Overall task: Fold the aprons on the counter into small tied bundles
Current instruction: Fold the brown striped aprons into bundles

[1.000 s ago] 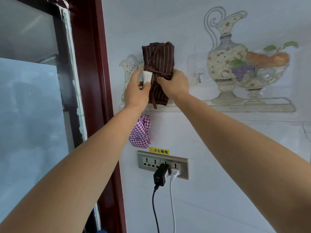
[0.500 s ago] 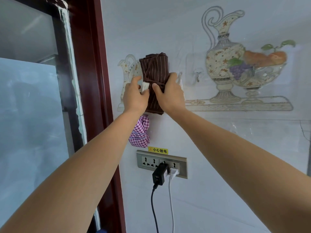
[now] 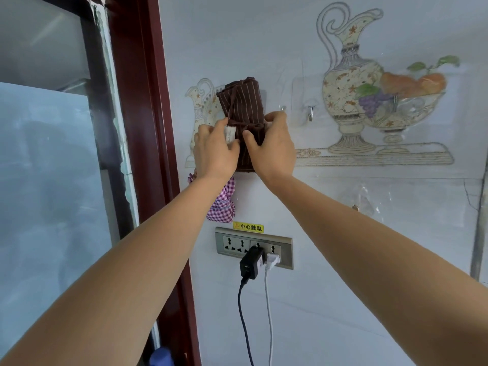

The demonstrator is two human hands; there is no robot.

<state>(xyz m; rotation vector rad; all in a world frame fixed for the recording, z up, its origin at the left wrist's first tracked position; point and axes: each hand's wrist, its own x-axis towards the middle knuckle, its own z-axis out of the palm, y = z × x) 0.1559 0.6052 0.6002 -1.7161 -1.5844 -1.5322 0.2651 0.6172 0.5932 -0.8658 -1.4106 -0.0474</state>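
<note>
Your left hand [image 3: 215, 151] is curled against the left edge of the rolled brown pinstriped cloth apron [image 3: 241, 104], thumb and fingers pinching at the small white fabric label [image 3: 229, 133] that sticks out beside the tie. Your right hand [image 3: 273, 149] grips the lower right part of the same roll, with the thumb across the front and the fingers wrapped round its far side. Both your arms reach up. The apron stands upright against the pale tiled wall [image 3: 343, 286], with a thin brown strap [image 3: 249, 126] knotted round it just above your thumbs. Whether anything behind it holds it up cannot be told. Just below your left wrist hangs a pink-and-white gingham cloth bundle [image 3: 223, 206], partly hidden by that forearm. Under it a yellow warning sticker [image 3: 248, 227] sits above a grey metal socket strip [image 3: 231, 245]. A black charger block [image 3: 250, 265] and a white plug [image 3: 272, 259] are plugged into the strip side by side, and their cables drop down the wall. To the right of the apron a clear adhesive wall hook [image 3: 310, 110] is stuck beside a printed jug-and-fruit decal [image 3: 348, 83]. On your left stands a dark red door frame [image 3: 142, 101] around a glass pane [image 3: 52, 167].
</note>
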